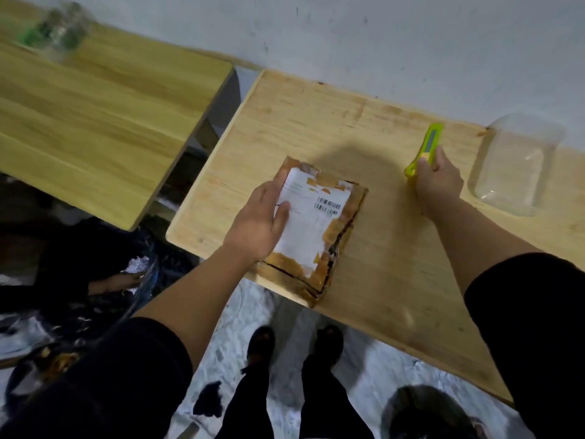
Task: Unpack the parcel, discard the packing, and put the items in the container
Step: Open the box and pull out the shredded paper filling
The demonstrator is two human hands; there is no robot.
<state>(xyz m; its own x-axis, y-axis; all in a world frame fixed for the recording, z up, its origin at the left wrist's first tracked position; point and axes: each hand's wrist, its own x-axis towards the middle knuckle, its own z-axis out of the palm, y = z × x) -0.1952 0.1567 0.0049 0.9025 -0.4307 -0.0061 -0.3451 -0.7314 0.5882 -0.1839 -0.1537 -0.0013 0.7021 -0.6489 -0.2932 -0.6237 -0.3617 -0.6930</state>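
a: where's the parcel (316, 229)?

b: at the table's (395, 267) near edge, still taped. the left hand (256, 223) lies flat on its label, fingers straight.

a: and the right hand (438, 182)?

b: curled round the green cutter (424, 150), beside the clear container (516, 166).

a: so opening's barely begun?

b: i'd say so. next, the blade must reach the tape seam, cutting shallow.
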